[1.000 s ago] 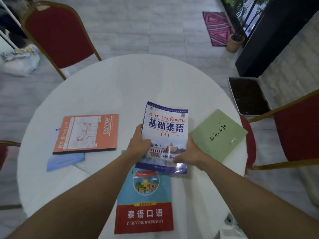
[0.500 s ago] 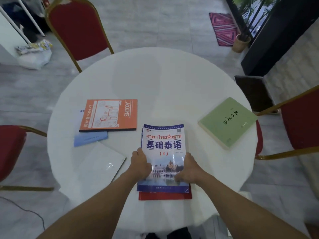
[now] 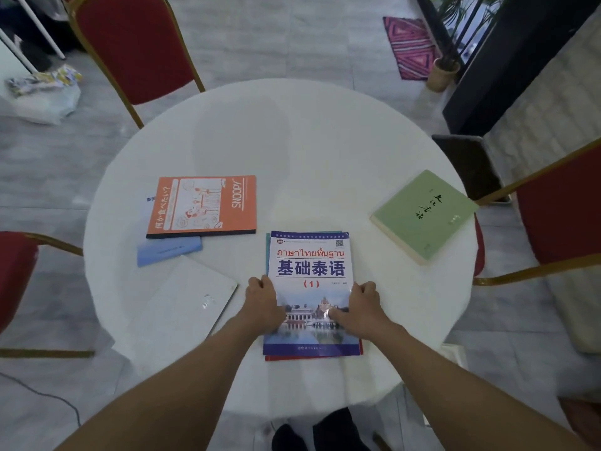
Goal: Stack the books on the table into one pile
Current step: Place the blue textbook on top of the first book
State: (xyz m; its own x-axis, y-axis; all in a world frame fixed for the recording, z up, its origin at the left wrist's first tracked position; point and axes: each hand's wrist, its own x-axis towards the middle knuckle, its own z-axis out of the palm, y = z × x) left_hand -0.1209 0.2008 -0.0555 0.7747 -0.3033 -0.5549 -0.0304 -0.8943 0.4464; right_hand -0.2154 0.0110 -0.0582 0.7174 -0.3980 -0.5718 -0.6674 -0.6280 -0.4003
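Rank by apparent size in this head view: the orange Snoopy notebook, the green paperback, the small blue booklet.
1. The orange Snoopy notebook and the green paperback look about alike; I cannot rank them.
2. The small blue booklet looks smallest, though the notebook partly covers it.

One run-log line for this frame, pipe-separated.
left hand, right hand: on Thai textbook | textbook atop red-edged book | unstacked: orange notebook, green book

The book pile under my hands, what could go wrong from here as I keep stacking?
The Thai textbook sits slightly askew on the book below, so the pile may slide as it grows. The green book lies near the table edge and could get knocked off. The blue booklet under the Snoopy notebook is easily missed.
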